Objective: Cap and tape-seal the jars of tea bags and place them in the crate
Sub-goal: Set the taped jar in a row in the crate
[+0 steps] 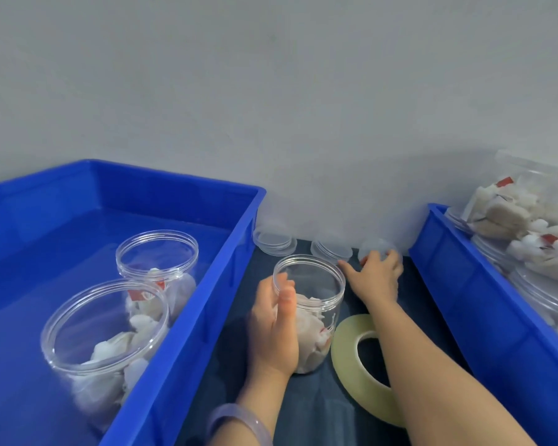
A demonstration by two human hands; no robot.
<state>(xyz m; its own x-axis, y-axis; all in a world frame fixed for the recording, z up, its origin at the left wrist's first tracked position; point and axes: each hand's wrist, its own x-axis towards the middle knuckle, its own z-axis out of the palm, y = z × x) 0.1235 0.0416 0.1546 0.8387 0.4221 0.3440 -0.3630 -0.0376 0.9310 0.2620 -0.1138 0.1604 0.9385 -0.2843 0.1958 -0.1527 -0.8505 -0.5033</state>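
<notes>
An uncapped clear jar (316, 304) holding tea bags stands on the dark mat between two blue crates. My left hand (274, 329) grips its left side, thumb on the rim. My right hand (379, 272) reaches past the jar to the wall, fingers curled round a clear lid (376, 246). Two more clear lids (274, 241) (329, 249) lie against the wall. A roll of clear tape (361, 368) lies flat on the mat, partly under my right forearm. The left blue crate (187, 336) holds two jars (157, 268) (103, 342) with tea bags.
The right blue crate (484, 304) holds several jars and loose tea bags (522, 220). A grey wall closes the back. The mat strip between the crates is narrow. A pale bangle (239, 423) is on my left wrist.
</notes>
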